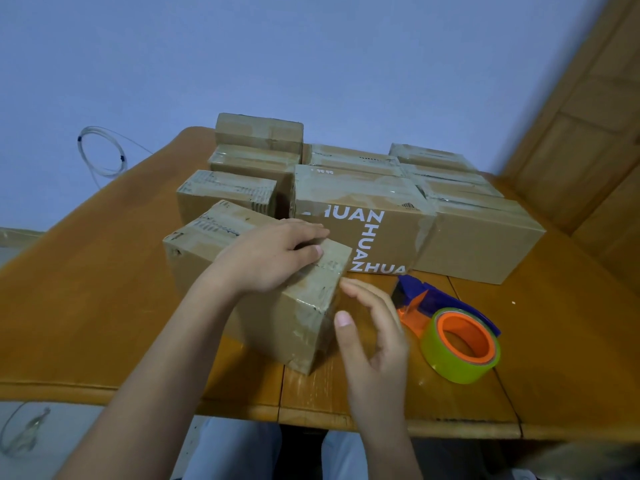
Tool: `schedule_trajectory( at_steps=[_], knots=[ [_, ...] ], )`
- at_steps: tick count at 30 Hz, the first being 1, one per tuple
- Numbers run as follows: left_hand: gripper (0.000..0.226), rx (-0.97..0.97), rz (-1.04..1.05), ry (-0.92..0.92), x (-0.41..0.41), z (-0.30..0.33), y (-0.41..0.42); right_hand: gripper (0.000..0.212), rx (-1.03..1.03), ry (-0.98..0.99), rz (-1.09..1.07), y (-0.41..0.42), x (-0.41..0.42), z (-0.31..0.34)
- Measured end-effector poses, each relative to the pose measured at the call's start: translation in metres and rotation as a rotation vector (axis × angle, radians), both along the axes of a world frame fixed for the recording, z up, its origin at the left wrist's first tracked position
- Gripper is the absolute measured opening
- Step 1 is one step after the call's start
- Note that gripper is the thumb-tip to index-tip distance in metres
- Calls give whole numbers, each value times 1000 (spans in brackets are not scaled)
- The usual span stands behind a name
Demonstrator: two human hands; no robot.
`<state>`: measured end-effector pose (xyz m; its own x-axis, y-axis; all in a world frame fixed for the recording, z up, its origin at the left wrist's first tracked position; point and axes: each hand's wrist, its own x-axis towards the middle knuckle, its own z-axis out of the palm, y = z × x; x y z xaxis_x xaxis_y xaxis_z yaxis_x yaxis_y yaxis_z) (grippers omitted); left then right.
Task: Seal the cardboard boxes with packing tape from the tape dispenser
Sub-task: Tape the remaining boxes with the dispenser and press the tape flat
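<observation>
While the nearest cardboard box (256,271) is pressed from above by the flat-fingered left hand (273,254), the tape dispenser (450,327) is left on the surface (86,306) just beside the relaxed, empty right hand (374,344)

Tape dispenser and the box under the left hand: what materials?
Tape dispenser: looks like moulded plastic, blue body with orange hub; its roll is glossy, yellow-green translucent film. Box: brown corrugated cardboard, matte, with shiny clear tape strips already over its seams.
</observation>
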<state>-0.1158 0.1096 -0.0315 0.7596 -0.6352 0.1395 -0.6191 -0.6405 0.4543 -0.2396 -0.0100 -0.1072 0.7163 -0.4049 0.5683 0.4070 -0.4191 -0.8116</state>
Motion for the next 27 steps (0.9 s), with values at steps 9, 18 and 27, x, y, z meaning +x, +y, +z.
schedule_trajectory(
  at_steps=[9, 18, 27],
  knots=[
    [44, 3, -17, -28, 0, 0, 1, 11, -165, -16, -117, 12, -2, -8],
    [45, 23, -52, -60, 0, 0, 3, 3, -132, -18, -72, 0, 6, -2],
    [46, 64, -96, -91, 3, -3, 2, 1, -28, -12, 28, -4, 17, -8]
  ],
)
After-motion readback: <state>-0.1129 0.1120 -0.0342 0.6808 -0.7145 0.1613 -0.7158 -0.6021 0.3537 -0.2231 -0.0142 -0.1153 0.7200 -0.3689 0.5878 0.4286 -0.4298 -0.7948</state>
